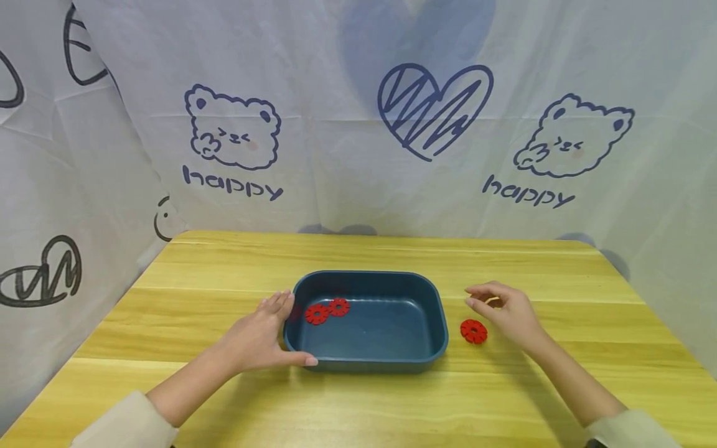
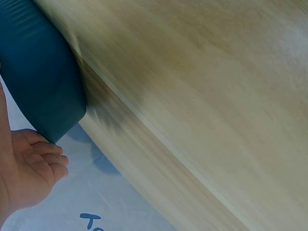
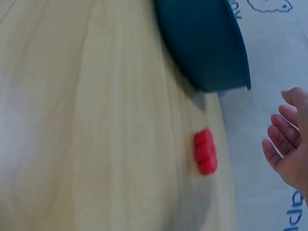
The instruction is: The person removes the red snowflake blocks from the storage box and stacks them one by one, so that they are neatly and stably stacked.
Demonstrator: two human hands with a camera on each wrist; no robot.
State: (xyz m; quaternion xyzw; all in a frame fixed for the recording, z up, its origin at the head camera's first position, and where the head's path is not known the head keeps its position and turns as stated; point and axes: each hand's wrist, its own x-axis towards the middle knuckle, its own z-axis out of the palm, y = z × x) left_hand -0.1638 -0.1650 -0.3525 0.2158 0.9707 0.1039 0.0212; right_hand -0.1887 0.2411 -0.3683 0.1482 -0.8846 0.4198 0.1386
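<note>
A dark blue plastic bin (image 1: 366, 366) stands on the wooden table. Inside it, toward the left end, lie two red notched discs, a nearer disc (image 1: 317, 314) and a farther disc (image 1: 338, 307). My left hand (image 1: 263, 339) holds the bin's left end, thumb along the front rim and fingers on the left side; the left wrist view shows this hand (image 2: 36, 166) at the bin's edge. To the right of the bin, another red notched disc (image 1: 473, 331) lies on the table. Just above and beyond it hovers my right hand (image 1: 506, 311), fingers loosely bent with nothing between them.
The wooden table (image 1: 224, 261) runs back to a white cloth (image 1: 330, 155) with bear and heart drawings. The cloth also hangs along both sides. In the right wrist view, the loose disc (image 3: 205, 151) lies near the bin's end.
</note>
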